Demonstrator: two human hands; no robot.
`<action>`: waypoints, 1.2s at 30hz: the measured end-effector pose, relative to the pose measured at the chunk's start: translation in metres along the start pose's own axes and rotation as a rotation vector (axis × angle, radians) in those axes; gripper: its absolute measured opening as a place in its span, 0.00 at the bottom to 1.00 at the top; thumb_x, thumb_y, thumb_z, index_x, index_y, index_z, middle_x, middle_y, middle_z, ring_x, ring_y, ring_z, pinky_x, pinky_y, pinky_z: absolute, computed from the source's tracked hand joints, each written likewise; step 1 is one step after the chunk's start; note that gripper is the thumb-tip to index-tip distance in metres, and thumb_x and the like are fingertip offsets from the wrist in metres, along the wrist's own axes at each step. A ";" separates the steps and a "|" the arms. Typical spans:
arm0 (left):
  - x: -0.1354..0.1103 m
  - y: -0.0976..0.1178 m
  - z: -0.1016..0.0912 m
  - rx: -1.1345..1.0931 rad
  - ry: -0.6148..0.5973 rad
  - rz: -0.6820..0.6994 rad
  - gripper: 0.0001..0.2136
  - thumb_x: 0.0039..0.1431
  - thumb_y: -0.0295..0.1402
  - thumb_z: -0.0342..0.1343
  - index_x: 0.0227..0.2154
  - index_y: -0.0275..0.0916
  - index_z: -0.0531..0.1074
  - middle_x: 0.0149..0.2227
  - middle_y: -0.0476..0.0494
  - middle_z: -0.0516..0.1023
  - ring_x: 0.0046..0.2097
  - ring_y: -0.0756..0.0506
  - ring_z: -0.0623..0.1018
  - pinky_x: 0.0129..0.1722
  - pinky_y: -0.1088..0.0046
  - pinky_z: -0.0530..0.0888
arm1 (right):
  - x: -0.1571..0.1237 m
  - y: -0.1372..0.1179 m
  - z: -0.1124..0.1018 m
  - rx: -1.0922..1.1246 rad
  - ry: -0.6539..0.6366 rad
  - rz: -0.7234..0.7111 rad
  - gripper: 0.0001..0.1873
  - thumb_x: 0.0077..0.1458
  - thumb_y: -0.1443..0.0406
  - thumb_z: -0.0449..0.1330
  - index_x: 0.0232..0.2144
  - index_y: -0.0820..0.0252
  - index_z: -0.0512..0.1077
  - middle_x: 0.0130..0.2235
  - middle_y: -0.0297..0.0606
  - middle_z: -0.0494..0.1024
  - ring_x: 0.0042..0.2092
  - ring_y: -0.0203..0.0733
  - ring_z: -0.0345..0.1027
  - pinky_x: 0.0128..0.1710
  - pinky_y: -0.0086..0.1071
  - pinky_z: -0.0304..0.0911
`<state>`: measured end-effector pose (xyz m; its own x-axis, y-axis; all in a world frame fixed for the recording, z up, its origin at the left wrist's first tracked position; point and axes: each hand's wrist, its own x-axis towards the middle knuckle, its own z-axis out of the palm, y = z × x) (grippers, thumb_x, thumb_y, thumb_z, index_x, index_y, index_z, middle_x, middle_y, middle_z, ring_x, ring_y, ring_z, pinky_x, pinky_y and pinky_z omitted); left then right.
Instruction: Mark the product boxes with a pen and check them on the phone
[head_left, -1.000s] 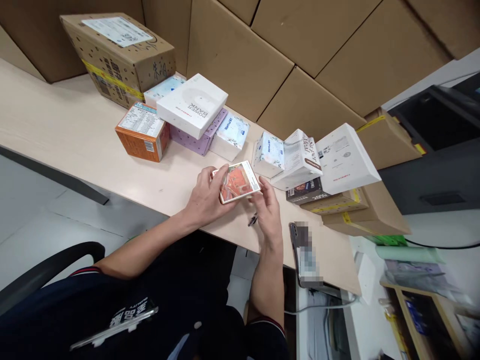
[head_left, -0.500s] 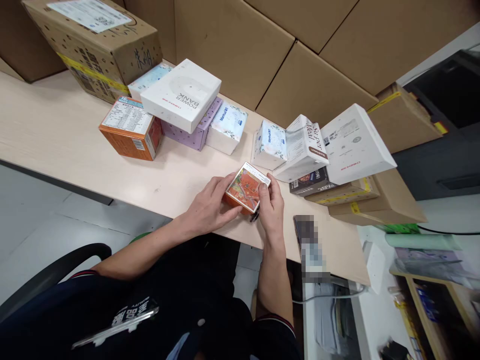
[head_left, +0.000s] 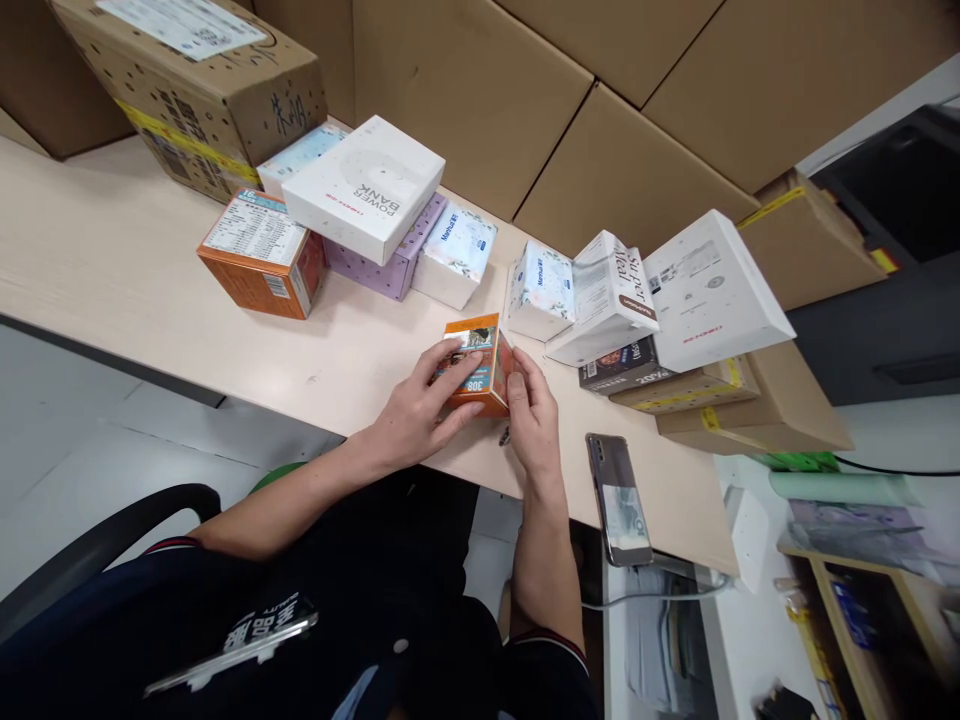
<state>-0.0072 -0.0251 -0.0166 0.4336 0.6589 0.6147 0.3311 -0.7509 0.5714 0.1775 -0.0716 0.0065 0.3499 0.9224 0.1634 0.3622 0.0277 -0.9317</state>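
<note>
An orange box [head_left: 486, 384] with a blue-and-white printed face is between my two hands, low over the table near its front edge. My left hand [head_left: 420, 412] lies over its left side, fingers across the printed face and thumb along the lower edge. On the opposite side, my right hand [head_left: 536, 420] grips the box with fingers behind and thumb in front. A small dark item [head_left: 505, 437] shows just below the box, beside my right hand; its kind cannot be made out.
A power bank box [head_left: 367, 185] rests on tissue packs and a purple box [head_left: 367, 268], beside another orange box [head_left: 259, 262]. White cartons [head_left: 716, 290] and a tissue pack [head_left: 541, 290] stand right. A phone [head_left: 619, 500] lies at the front edge. Cardboard boxes [head_left: 472, 100] line the back.
The orange box has been turned in my hands: its picture face was up, and now a printed side faces up. My left fingers have moved onto that side.
</note>
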 end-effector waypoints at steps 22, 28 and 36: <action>0.002 -0.013 0.007 -0.206 0.075 0.028 0.51 0.60 0.54 0.65 0.76 0.45 0.39 0.72 0.27 0.55 0.73 0.26 0.58 0.69 0.40 0.66 | 0.001 -0.015 0.001 0.764 -0.052 0.245 0.18 0.58 0.51 0.60 0.43 0.53 0.79 0.46 0.35 0.85 0.50 0.46 0.79 0.57 0.43 0.72; 0.004 -0.009 0.003 -0.285 0.064 0.012 0.52 0.55 0.47 0.70 0.74 0.49 0.43 0.69 0.32 0.58 0.70 0.30 0.61 0.68 0.45 0.68 | 0.004 -0.010 0.000 0.737 -0.065 0.322 0.17 0.57 0.52 0.60 0.41 0.54 0.79 0.46 0.36 0.85 0.47 0.45 0.79 0.51 0.41 0.74; 0.004 -0.005 0.001 -0.180 0.175 -0.015 0.48 0.51 0.40 0.71 0.70 0.46 0.51 0.63 0.34 0.61 0.67 0.32 0.62 0.66 0.47 0.68 | 0.002 -0.001 0.000 0.192 0.181 0.078 0.23 0.62 0.49 0.58 0.48 0.58 0.77 0.45 0.42 0.82 0.42 0.42 0.75 0.44 0.38 0.69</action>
<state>-0.0060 -0.0184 -0.0177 0.2732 0.6791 0.6813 0.1748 -0.7315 0.6591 0.1775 -0.0694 0.0080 0.5249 0.8415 0.1281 0.1640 0.0477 -0.9853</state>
